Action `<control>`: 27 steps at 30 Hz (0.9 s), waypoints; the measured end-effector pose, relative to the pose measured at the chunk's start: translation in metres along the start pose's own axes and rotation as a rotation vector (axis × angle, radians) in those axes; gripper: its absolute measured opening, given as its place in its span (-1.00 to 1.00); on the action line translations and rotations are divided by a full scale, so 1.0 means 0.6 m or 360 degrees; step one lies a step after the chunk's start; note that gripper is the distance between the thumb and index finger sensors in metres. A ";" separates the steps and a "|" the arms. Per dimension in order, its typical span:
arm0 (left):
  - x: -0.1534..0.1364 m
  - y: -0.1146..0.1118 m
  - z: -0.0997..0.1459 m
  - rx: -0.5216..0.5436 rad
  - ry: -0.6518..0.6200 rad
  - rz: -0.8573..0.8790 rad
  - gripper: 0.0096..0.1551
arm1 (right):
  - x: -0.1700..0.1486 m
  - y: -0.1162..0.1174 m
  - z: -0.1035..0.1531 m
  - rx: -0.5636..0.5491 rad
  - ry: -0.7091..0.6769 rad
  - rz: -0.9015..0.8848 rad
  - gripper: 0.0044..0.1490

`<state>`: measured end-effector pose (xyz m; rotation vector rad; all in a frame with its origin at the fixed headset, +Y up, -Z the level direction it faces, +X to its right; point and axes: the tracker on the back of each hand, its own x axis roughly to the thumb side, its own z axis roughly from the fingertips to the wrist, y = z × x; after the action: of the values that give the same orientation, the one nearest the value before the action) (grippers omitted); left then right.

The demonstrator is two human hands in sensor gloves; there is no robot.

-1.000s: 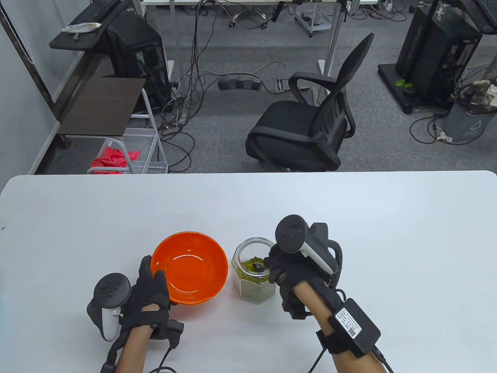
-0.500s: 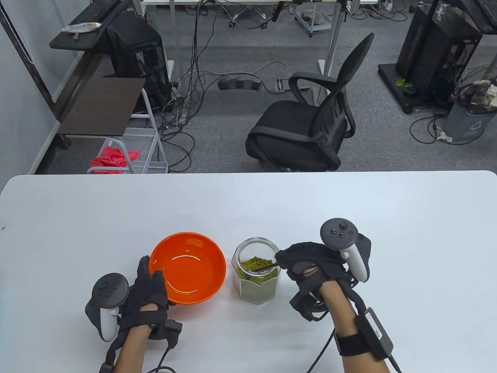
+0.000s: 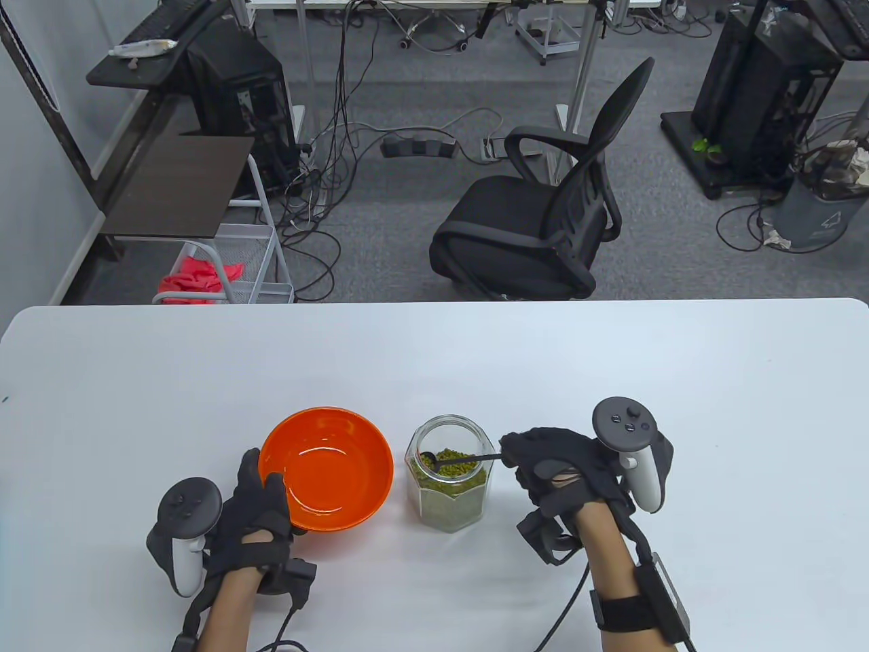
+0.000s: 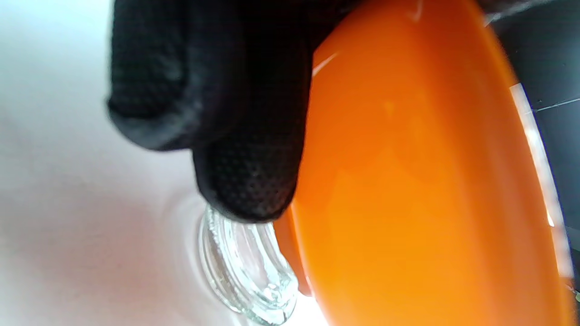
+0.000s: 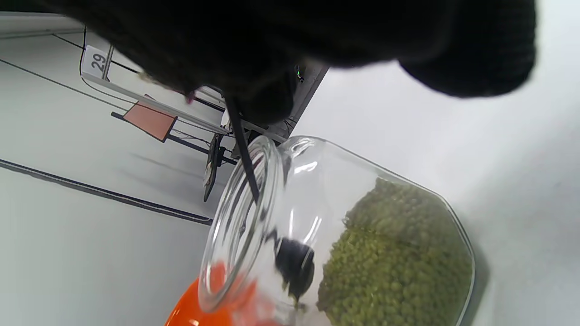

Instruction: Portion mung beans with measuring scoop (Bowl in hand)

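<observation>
An empty orange bowl (image 3: pixel 327 467) sits at the table's front, and my left hand (image 3: pixel 261 502) grips its near-left rim, thumb over the edge. In the left wrist view gloved fingers (image 4: pixel 244 149) press against the bowl's outer wall (image 4: pixel 417 190). To its right stands an open glass jar (image 3: pixel 448 483) about two-thirds full of green mung beans (image 5: pixel 394 253). My right hand (image 3: pixel 543 458) pinches the thin handle of a black measuring scoop (image 3: pixel 429 458). The scoop's head (image 5: pixel 294 267) is inside the jar, just above the beans, near the jar's left wall.
The white table (image 3: pixel 611 380) stretches wide behind and to the right. Beyond its far edge stand a black office chair (image 3: pixel 543 224), a wire basket cart (image 3: pixel 231 272) and floor cables.
My right hand swung right and rolled back, drawing away from the jar mouth; the scoop went from dipped into the beans to lying across the jar opening. The bowl shifted slightly left.
</observation>
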<state>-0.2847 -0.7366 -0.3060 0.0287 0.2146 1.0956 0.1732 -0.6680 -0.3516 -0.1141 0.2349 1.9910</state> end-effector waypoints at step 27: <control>0.002 -0.005 0.000 -0.0021 -0.0041 0.0000 -0.22 | -0.026 -0.071 0.029 -0.0068 -0.0001 -0.0340 -0.51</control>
<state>-0.2816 -0.7365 -0.3064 0.0312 0.1843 1.0962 0.2189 -0.6611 -0.3363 -0.1597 0.1723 1.7842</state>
